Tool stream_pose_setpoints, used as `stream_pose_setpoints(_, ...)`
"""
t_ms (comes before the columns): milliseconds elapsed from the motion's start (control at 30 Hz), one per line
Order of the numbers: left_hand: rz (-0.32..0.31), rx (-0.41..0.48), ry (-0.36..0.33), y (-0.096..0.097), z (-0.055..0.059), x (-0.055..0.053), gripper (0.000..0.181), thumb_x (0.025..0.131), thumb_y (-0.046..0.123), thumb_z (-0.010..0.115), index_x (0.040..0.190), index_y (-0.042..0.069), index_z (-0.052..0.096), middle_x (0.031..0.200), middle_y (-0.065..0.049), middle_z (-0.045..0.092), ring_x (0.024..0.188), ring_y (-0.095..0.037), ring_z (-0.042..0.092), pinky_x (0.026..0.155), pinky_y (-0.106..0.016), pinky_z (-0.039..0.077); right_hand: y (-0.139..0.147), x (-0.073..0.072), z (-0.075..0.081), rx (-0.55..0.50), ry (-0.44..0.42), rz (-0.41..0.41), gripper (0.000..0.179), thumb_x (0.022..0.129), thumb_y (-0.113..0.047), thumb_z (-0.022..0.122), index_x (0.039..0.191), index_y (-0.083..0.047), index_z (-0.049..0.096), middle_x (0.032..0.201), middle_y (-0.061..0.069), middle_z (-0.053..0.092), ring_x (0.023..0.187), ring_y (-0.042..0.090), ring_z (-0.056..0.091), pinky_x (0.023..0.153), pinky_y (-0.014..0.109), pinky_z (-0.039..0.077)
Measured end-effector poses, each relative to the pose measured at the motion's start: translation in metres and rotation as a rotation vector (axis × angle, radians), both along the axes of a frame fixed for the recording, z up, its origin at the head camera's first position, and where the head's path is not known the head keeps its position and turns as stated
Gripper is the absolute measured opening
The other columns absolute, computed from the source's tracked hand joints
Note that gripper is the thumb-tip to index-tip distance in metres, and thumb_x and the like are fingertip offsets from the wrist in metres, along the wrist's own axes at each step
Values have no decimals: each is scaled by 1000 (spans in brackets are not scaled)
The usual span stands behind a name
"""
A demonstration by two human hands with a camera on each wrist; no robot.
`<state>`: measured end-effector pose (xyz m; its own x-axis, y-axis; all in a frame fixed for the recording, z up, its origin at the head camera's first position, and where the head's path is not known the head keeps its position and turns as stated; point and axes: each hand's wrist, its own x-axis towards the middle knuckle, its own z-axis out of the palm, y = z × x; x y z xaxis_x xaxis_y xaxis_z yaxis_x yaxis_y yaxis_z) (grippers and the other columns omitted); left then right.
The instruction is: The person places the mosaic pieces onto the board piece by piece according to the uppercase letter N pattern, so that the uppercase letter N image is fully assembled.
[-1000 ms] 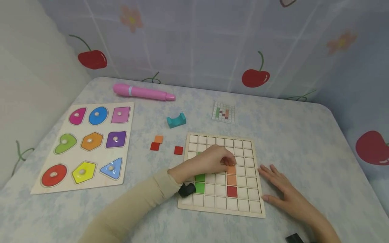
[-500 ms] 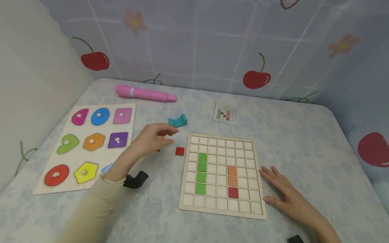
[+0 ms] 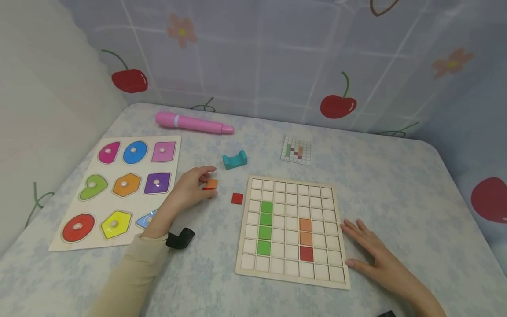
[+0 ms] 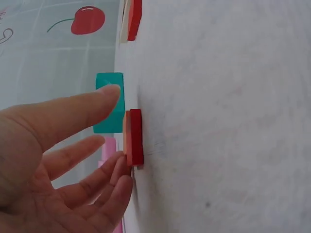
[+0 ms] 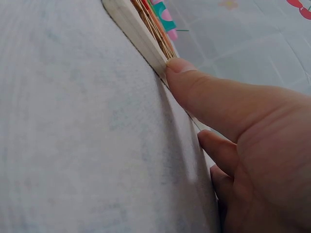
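Ok, orange tile is left of ctr in head view, flat on table, btwn L hand's thumb and fingers. L grip = wide, thumb well apart from index; can't tell if fingertips touch the tile. Red tile is right against the orange one in L wrist view, mostly hidden in head view.

Orientation: orange tile is thin, square, sides approx in line w/ frame edges; L wrist view has it edge-on, long side running top-to-bottom. 2nd red tile lies flat to its right, near the board.

Grid board, lower ctr-right: pale wood, thin raised dividers, near-square, top edge sloping slightly down to frame right. Carries 4 green tiles in a vert. col; further right, 2 orange inserts above a red insert.

R hand, lower right: fingers spread, thumb tip at board edge.

Outward: teal block w/ concave top, above the tiles; pattern card, upper ctr-right; pink pen, upper left, long axis near-horiz., tip pointing right; knob puzzle, far left, glossy shapes. Backdrop: cherry-print cloth.
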<state>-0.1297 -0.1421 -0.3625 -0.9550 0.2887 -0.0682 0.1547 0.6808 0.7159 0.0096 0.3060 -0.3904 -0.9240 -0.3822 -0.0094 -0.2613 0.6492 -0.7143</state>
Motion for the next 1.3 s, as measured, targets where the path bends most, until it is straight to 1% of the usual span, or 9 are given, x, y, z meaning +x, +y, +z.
stream_pose_setpoints(100,-2,62,25,3,-3,0,57,78,1,74,130,-2,51,111,-19,57,100,-31,56,87,-42,46,0,0,0,-1,0,0,73,85,-19,70,147,-19,33,151,10,24,140,18,0,102,64,0)
stream_pose_setpoints(200,-33,99,46,7,-5,0,53,77,-2,74,126,-4,54,105,-18,59,94,-29,58,84,-40,48,0,0,1,0,5,-1,73,84,-18,70,147,-19,33,151,10,25,140,16,0,103,62,-1)
stream_pose_setpoints(300,-49,88,55,10,-8,0,52,75,-1,76,123,-4,56,100,-15,60,90,-27,58,81,-38,49,0,1,1,-2,5,-3,73,84,-18,71,147,-18,33,150,10,26,139,15,0,103,62,-1)
stream_pose_setpoints(433,-19,50,59,14,-10,2,50,74,1,76,121,-2,58,94,-11,61,87,-25,58,78,-37,49,0,2,0,0,2,-5,73,84,-18,70,147,-19,33,151,9,25,139,14,0,103,62,-1)
stream_pose_setpoints(533,-9,51,61,15,-11,3,47,75,0,75,119,-1,59,92,-10,62,84,-24,59,77,-37,50,1,3,-1,1,8,-2,73,84,-18,70,147,-19,33,151,9,25,140,16,0,104,61,-2)
stream_pose_setpoints(667,-29,59,75,16,-12,4,41,76,0,74,115,-2,62,90,-9,63,83,-23,60,76,-36,50,1,4,-1,-4,6,1,73,85,-18,70,147,-19,32,151,9,24,140,18,0,103,62,-2)
stream_pose_setpoints(1067,-56,63,92,15,-7,2,32,79,0,70,110,-4,67,99,-12,65,87,-23,60,78,-37,50,-1,-1,1,45,-18,-20,74,84,-25,70,147,-22,32,151,9,23,139,34,1,102,63,0)
stream_pose_setpoints(1167,-70,86,112,20,-3,4,31,79,2,72,110,-3,67,103,-12,65,90,-23,60,79,-37,50,-1,-2,1,55,-18,-25,74,84,-26,71,147,-22,32,151,9,23,139,34,1,102,64,0)
stream_pose_setpoints(1300,-116,132,93,36,7,8,32,80,4,72,111,-1,67,106,-9,65,96,-22,60,83,-36,49,0,0,1,59,-18,-26,74,84,-26,71,147,-22,32,151,9,24,139,33,2,103,62,1)
